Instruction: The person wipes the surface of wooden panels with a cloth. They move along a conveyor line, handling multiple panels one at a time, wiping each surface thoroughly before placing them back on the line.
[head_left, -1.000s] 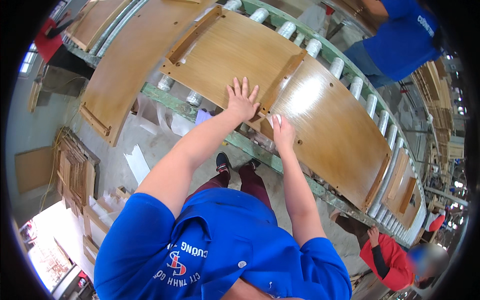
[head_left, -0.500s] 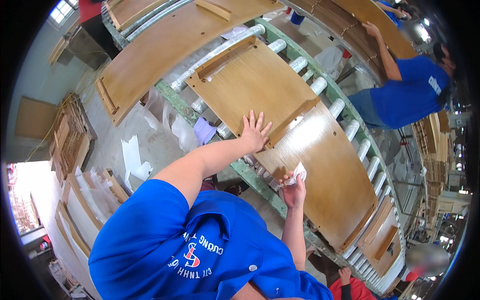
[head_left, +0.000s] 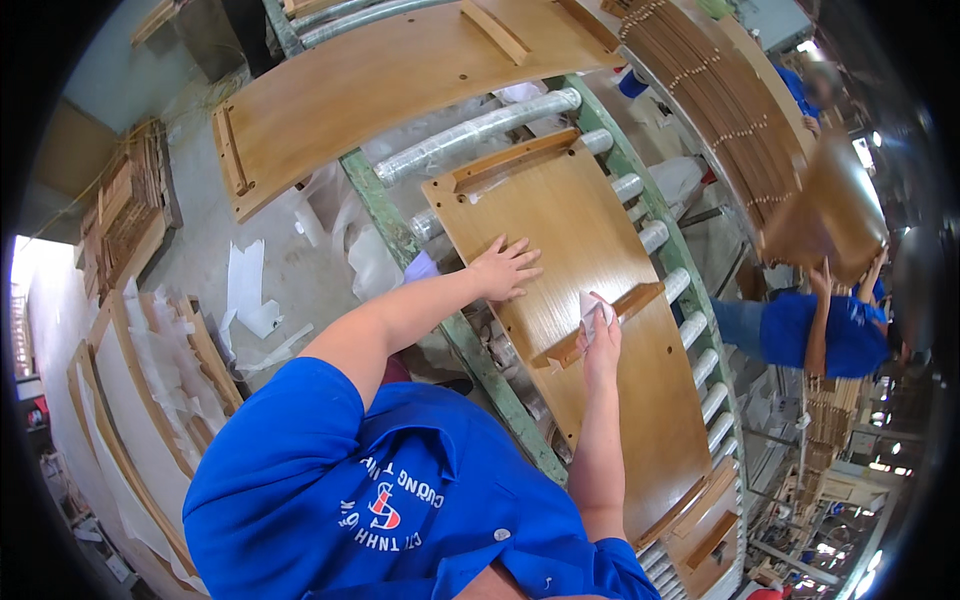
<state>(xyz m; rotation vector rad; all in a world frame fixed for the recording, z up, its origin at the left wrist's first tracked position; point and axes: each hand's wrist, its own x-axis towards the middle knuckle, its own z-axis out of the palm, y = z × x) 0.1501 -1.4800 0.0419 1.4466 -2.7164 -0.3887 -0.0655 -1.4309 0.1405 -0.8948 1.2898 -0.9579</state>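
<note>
A long brown wooden panel (head_left: 575, 215) lies on the conveyor in front of me, with raised wooden strips across its far end, its middle and its near end. My left hand (head_left: 504, 270) rests flat on it between the far strip and the middle strip, fingers spread. In my right hand (head_left: 602, 350) is a crumpled white cloth (head_left: 593, 309), pinched at the middle strip (head_left: 638, 299). Whether it is fabric or paper is hard to tell. The fingers partly hide the cloth and the strip.
Green-framed roller conveyor (head_left: 500, 385) runs under the panel. Another large panel (head_left: 370, 90) lies beyond, and a smaller one (head_left: 712, 540) at the near right. Right of the conveyor, a co-worker in blue (head_left: 825, 335) holds a panel (head_left: 830, 215) beside stacked boards (head_left: 700, 100).
My right hand has moved the cloth up to the middle strip. My left hand now lies farther from that strip. The co-worker's panel is now raised and tilted. The view has shifted.
</note>
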